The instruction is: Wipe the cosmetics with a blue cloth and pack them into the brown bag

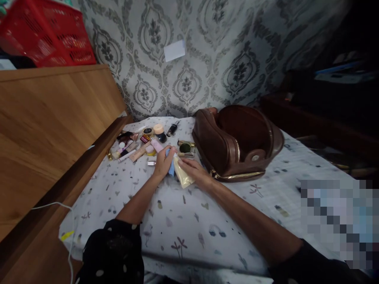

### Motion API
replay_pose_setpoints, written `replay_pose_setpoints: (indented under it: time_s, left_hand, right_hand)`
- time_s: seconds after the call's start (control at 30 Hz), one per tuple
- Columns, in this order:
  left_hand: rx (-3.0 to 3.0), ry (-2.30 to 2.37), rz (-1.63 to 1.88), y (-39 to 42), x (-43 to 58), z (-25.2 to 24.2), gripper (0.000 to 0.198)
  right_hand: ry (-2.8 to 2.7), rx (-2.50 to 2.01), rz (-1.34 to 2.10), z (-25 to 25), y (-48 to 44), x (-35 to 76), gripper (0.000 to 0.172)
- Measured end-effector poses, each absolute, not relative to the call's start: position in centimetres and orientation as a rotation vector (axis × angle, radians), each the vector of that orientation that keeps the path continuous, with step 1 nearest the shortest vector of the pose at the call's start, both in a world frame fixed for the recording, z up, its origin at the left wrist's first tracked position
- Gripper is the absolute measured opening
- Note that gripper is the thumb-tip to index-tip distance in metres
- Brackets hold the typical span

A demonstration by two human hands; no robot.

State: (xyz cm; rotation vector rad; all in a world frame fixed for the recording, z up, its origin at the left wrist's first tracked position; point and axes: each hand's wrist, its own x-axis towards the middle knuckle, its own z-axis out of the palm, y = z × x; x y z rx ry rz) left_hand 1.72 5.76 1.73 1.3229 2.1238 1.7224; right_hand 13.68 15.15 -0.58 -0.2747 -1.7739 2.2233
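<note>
The yellowish tube (184, 176) lies under the right hand (194, 170), whose open fingers rest along its near-far length, while the left hand (164, 161) just beside it curls closed on a blue cloth (171, 169).

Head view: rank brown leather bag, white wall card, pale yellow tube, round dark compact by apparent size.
1. Brown leather bag
2. White wall card, pale yellow tube: alike; right hand covers part
3. Round dark compact

No lettering can be read: labels on the cosmetic tubes and jars (142, 144) at the bed's (189, 221) far left are blurred, and the white slip (174, 50) on the wall (237, 47) shows none.
</note>
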Motion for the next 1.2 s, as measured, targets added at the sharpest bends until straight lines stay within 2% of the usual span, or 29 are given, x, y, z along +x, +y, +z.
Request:
replay_pose_setpoints:
  time_s: [0.27, 0.4, 0.47, 0.6, 0.77, 0.9, 0.97, 1.03, 1.1, 1.2]
  left_hand:
    - [1.357, 2.188, 1.693, 5.4, 1.7, 2.8, 0.03]
    - [1.388, 2.234, 1.662, 5.1, 1.6, 3.2, 0.026]
    - [1.439, 2.314, 1.567, 5.1, 1.4, 3.3, 0.028]
    - [1.424, 2.433, 1.451, 5.2, 1.4, 3.7, 0.028]
    - [1.357, 2.532, 1.384, 5.1, 2.1, 4.2, 0.032]
    - [1.319, 2.449, 1.392, 5.0, 1.9, 4.2, 0.033]
    - [1.29, 2.325, 1.438, 4.9, 1.5, 4.1, 0.033]
    - [1.243, 2.22, 1.493, 4.8, 1.2, 4.1, 0.034]
    - [1.174, 2.137, 1.557, 4.7, 1.0, 4.2, 0.037]
    - [1.057, 1.997, 1.651, 4.7, 1.1, 4.3, 0.044]
  right_hand:
    - [-2.45, -0.377, 1.307, -0.1, 15.1, 13.6, 0.048]
    - [-2.6, -0.372, 1.175, 0.7, 14.4, 14.3, 0.049]
    - [-2.654, -0.33, 1.072, 0.8, 14.5, 14.5, 0.056]
    - [-2.721, -0.272, 0.821, 1.1, 14.5, 15.2, 0.052]
    - [-2.761, -0.313, 0.737, 1.4, 14.2, 15.8, 0.051]
    - [-2.695, -0.362, 0.86, 1.7, 14.3, 15.8, 0.057]
    - [-2.607, -0.427, 1.034, 2.0, 14.5, 15.6, 0.064]
    - [-2.452, -0.506, 1.303, 2.1, 14.8, 15.2, 0.064]
    - [-2.218, -0.547, 1.692, 2.1, 15.0, 14.8, 0.054]
    - [-1.699, -0.469, 2.317, 2.1, 15.1, 14.3, 0.031]
